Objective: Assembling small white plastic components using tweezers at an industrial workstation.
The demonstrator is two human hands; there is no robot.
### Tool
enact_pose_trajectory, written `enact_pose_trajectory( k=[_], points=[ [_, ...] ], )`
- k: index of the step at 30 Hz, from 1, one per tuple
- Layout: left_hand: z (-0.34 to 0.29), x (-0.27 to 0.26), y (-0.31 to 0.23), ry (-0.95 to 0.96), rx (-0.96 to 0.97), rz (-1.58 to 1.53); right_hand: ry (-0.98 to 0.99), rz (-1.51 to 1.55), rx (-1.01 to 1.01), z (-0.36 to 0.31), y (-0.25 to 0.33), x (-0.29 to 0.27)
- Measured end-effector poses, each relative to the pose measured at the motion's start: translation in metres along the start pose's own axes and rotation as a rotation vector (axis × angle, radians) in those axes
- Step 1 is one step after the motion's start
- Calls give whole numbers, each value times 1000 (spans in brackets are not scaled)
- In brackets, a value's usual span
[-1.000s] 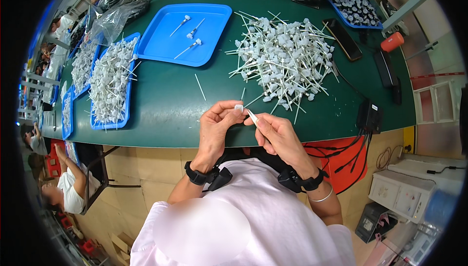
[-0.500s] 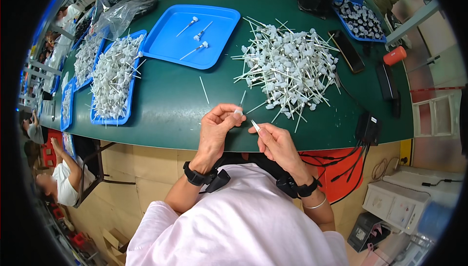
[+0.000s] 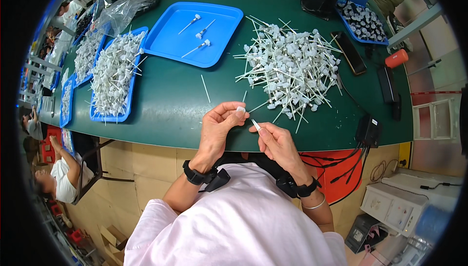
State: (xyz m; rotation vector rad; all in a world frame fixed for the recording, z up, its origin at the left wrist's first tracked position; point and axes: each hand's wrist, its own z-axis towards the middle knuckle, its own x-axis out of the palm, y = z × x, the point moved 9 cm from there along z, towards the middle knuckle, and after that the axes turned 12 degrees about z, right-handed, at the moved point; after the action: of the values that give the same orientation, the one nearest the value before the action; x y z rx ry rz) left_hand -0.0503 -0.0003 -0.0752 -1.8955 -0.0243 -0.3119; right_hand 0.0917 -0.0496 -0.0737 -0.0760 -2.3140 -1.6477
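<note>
My left hand (image 3: 214, 128) pinches a small white plastic cap piece (image 3: 240, 110) between thumb and fingertips, over the near edge of the table. A thin pale stem (image 3: 245, 96) shows just beyond it; whether it joins the piece is unclear. Close by on the right, my right hand (image 3: 278, 144) is closed round a slim white pointed tool (image 3: 256, 125), its tip directed up toward the left fingers. Most of that tool is hidden in my grip. Beyond both hands lies a large pile of white-capped, thin-stemmed parts (image 3: 292, 68).
A blue tray (image 3: 163, 32) holds three such parts. Left of it, another blue tray (image 3: 131, 90) is heaped with them. One loose stem (image 3: 205, 89) lies on the green table (image 3: 170, 105). At right are a phone (image 3: 348, 53), a black box with cables (image 3: 367, 129) and a red cylinder (image 3: 396, 58).
The white cap piece has turned slightly in my left fingertips. My right hand and the pointed tool stay nearly in place. The whole view has shifted a little.
</note>
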Motion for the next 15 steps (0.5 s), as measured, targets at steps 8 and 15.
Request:
enact_pose_trajectory(
  k=[8,15],
  points=[
    [2,-3,1,13,45,7,5,-9,10,0,-1,1],
    [0,0,-1,-7,-3,16,-2,-25,11,0,-1,0]
  ],
)
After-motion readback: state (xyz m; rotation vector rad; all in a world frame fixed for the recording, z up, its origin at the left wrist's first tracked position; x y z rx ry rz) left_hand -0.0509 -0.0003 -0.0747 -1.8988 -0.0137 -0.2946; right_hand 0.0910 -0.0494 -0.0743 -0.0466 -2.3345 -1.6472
